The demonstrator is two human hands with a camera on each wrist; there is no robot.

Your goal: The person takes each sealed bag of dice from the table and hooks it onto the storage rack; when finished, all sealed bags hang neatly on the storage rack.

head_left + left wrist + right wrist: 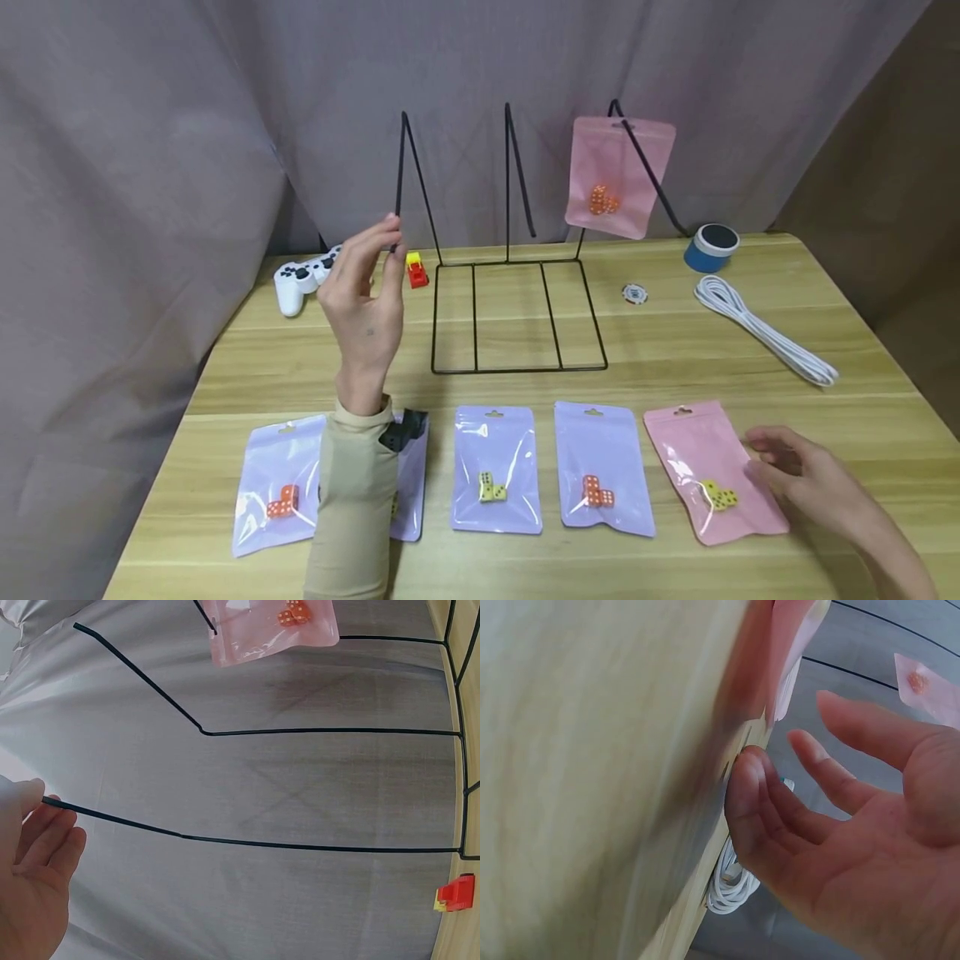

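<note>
My left hand (366,292) pinches the front tip of the left prong of a black wire rack (519,370) between thumb and fingers; the left wrist view shows the prong (120,819) running back from the fingertips. A pink zip bag with orange dice (622,167) hangs on the rack's right prong. Low at the right, my right hand (806,479) is beside a pink bag with yellow dice (697,458), thumb over its right edge. In the right wrist view the right hand's fingers (802,825) are loosely bent, with nothing between them and the thumb.
Several lilac bags lie along the front, such as one with yellow dice (495,442) and one with orange dice (606,446); my left sleeve (348,508) covers part of another. Behind are a white game controller (292,279), red-yellow toy (417,272), poker chip (634,293), blue-white round item (711,248) and white cable (765,333).
</note>
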